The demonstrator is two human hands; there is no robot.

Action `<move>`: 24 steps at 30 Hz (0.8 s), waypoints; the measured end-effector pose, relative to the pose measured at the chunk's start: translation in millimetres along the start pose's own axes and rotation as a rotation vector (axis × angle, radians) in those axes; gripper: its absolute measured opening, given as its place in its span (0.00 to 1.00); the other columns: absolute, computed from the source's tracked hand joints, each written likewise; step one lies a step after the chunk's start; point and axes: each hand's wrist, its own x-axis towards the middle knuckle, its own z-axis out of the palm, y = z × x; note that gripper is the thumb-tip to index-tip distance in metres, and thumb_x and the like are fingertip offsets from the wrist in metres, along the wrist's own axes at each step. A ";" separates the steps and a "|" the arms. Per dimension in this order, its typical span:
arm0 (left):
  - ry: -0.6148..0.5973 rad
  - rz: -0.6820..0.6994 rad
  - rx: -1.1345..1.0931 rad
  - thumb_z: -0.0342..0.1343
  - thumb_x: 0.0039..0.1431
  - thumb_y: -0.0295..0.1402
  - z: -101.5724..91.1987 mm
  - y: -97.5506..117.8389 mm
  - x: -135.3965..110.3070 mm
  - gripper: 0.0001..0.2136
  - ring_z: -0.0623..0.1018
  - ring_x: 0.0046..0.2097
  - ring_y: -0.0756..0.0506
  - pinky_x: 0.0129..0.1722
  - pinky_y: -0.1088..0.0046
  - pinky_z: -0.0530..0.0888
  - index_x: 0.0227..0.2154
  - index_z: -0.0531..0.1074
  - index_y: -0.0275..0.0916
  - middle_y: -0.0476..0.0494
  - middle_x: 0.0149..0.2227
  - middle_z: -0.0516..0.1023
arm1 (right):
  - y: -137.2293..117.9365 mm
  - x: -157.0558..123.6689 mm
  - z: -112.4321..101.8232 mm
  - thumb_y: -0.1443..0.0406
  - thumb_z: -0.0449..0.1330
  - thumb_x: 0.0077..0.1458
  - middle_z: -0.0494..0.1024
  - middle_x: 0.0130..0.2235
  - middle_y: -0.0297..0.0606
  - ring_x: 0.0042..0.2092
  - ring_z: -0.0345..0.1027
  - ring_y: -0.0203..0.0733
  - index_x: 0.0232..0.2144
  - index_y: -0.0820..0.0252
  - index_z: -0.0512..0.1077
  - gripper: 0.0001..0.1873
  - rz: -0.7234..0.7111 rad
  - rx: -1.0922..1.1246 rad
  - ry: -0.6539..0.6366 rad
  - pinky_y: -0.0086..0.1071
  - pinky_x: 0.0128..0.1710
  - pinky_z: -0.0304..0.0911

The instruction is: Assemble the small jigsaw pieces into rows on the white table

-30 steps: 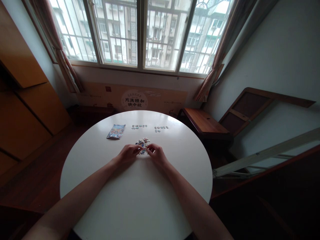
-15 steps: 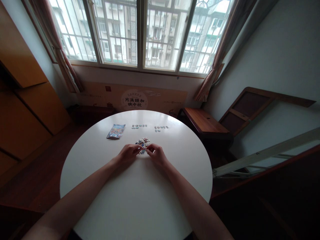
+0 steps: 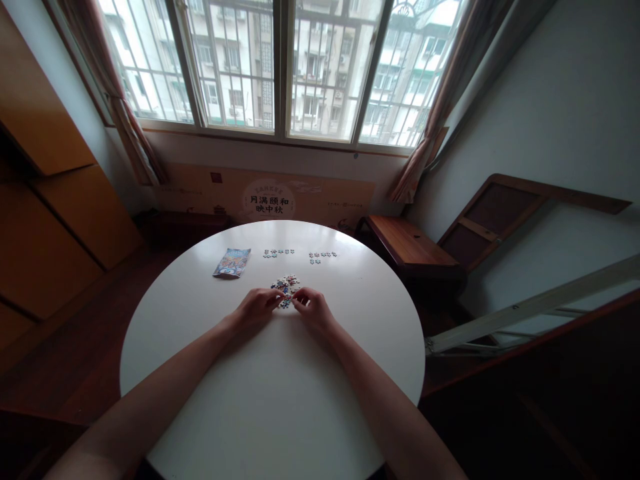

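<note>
A small heap of jigsaw puzzle pieces [image 3: 286,283] lies near the middle of the round white table [image 3: 270,393]. My left hand [image 3: 259,303] is at the heap's left side, fingers curled and pinched at its near edge. From the right, my right hand [image 3: 313,305] meets it, thumb and fingertips also pinched over the pieces. Both hands seem closed on puzzle pieces, though these are too small to make out clearly. Beyond the heap, puzzle pieces sit in short rows, one group [image 3: 279,253] at left and another [image 3: 323,256] at right.
A colourful printed packet [image 3: 232,263] lies on the table, left of the rows. Behind the table stand a printed board [image 3: 320,193] and a barred window. A low wooden bench [image 3: 410,241] is at the right, and wooden cabinets [image 3: 75,227] are at the left.
</note>
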 end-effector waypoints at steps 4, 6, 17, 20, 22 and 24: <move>0.004 -0.004 0.005 0.51 0.60 0.35 0.8 -0.8 -0.3 0.11 0.71 0.24 0.53 0.27 0.81 0.64 0.36 0.77 0.37 0.47 0.24 0.76 | 1.1 -0.2 0.5 0.68 0.57 0.49 0.74 0.26 0.33 0.27 0.64 0.34 0.27 0.61 0.72 0.04 0.003 -0.006 0.003 0.27 0.29 0.60; 0.004 -0.003 0.006 0.51 0.59 0.35 1.0 -1.2 -0.4 0.11 0.71 0.24 0.53 0.27 0.81 0.63 0.36 0.77 0.37 0.47 0.24 0.75 | 1.6 -0.2 0.5 0.68 0.57 0.49 0.74 0.26 0.33 0.27 0.64 0.34 0.27 0.61 0.72 0.04 0.002 -0.006 0.002 0.27 0.29 0.60; -0.005 0.006 0.020 0.51 0.60 0.35 1.0 -1.5 0.0 0.11 0.69 0.23 0.53 0.26 0.81 0.62 0.36 0.77 0.36 0.48 0.22 0.74 | 1.2 0.5 0.1 0.68 0.57 0.49 0.74 0.26 0.33 0.27 0.63 0.34 0.28 0.62 0.72 0.04 0.022 -0.010 -0.015 0.26 0.29 0.59; -0.008 0.006 0.019 0.51 0.60 0.35 0.9 -1.6 0.0 0.11 0.69 0.23 0.53 0.26 0.81 0.62 0.36 0.77 0.36 0.48 0.22 0.74 | 1.0 0.1 0.0 0.68 0.57 0.49 0.74 0.26 0.33 0.27 0.64 0.34 0.28 0.62 0.72 0.05 0.023 -0.015 -0.017 0.26 0.29 0.59; -0.007 0.005 0.020 0.51 0.60 0.36 0.9 -1.7 -0.1 0.11 0.69 0.23 0.53 0.26 0.81 0.62 0.36 0.77 0.37 0.48 0.23 0.74 | 0.9 0.0 -0.2 0.68 0.57 0.49 0.74 0.26 0.33 0.27 0.64 0.34 0.28 0.62 0.72 0.05 0.022 -0.024 -0.014 0.27 0.29 0.59; -0.006 0.004 0.023 0.51 0.60 0.36 0.9 -1.8 -0.1 0.11 0.69 0.24 0.53 0.27 0.81 0.62 0.36 0.77 0.37 0.48 0.23 0.74 | 0.6 0.1 -0.4 0.67 0.57 0.49 0.74 0.26 0.33 0.27 0.63 0.34 0.28 0.62 0.72 0.05 0.024 -0.033 -0.011 0.27 0.29 0.58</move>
